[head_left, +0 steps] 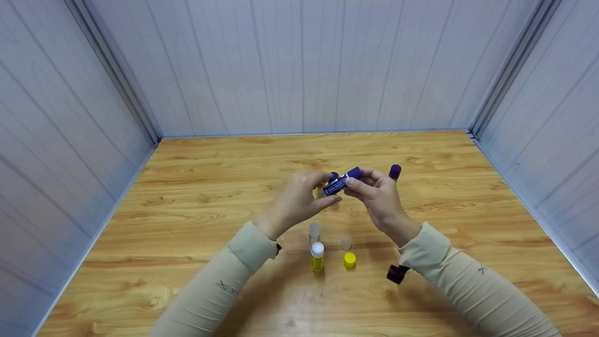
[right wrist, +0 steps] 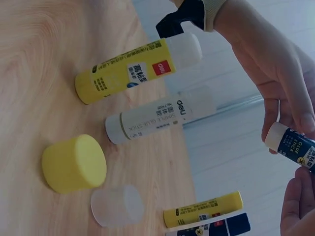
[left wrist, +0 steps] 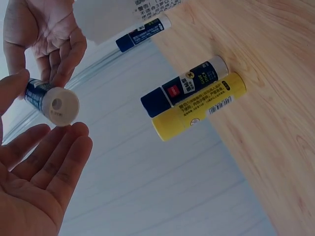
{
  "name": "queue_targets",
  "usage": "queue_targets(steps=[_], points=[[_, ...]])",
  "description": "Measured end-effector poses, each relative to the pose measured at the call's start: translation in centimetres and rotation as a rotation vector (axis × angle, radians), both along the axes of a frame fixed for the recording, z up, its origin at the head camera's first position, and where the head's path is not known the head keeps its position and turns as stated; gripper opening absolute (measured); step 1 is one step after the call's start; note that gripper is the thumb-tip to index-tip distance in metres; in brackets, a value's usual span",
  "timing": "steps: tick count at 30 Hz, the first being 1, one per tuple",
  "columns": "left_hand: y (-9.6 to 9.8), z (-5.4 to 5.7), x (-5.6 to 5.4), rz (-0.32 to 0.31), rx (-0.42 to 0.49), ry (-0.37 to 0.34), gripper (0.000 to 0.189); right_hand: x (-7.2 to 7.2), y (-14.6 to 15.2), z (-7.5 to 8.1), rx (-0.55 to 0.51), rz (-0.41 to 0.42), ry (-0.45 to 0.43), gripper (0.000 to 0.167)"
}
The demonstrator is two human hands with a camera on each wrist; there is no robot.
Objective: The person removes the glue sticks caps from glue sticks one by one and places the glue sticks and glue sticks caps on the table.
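Note:
A dark blue glue stick [head_left: 344,181] with a white base slants between both hands above the table. My right hand [head_left: 381,201] pinches it between thumb and fingers near its capped end. Around the white base [left wrist: 61,107], my left hand [head_left: 299,196] is spread, thumb and fingers apart and fingertips right at the stick. Standing behind the hands are a second blue glue stick [left wrist: 189,81] and a yellow one [left wrist: 202,105], side by side. Another blue-capped stick [head_left: 395,172] stands beyond my right hand.
Nearer me stand an uncapped yellow glue stick [right wrist: 125,71] and a white one [right wrist: 152,118]. A yellow cap [right wrist: 74,163] and a translucent cap [right wrist: 117,205] rest on the wooden table [head_left: 187,201] beside them. Pale panel walls [head_left: 299,65] enclose its back and sides.

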State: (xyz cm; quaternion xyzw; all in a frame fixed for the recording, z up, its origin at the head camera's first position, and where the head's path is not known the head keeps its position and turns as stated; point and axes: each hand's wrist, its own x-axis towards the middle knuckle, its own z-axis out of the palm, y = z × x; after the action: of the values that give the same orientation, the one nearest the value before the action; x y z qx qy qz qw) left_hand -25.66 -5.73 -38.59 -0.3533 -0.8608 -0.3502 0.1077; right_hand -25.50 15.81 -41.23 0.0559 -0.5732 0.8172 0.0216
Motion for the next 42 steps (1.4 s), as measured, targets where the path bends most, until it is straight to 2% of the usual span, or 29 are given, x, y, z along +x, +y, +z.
queue_targets(steps=[4,16,27,37,42], points=[[0.3,-0.1,0.0,-0.009,0.018,0.004,0.034,0.1,-0.5,-0.2,-0.002,-0.001,-0.004,0.016],[0.6,0.0,0.1,0.02,0.012,-0.001,0.02,0.2,-0.9,-0.3,-0.017,0.028,0.01,0.018],[0.2,0.1,0.0,0.016,0.102,-0.084,0.017,0.2,-0.7,0.2,-0.009,-0.001,0.06,0.019],[0.1,0.0,-0.2,-0.006,0.1,-0.115,0.015,0.2,-0.7,0.2,-0.003,-0.02,0.053,0.017],[-0.2,-0.1,-0.3,-0.022,0.097,-0.147,0.018,0.1,-0.2,0.7,-0.024,-0.011,0.077,0.018]])
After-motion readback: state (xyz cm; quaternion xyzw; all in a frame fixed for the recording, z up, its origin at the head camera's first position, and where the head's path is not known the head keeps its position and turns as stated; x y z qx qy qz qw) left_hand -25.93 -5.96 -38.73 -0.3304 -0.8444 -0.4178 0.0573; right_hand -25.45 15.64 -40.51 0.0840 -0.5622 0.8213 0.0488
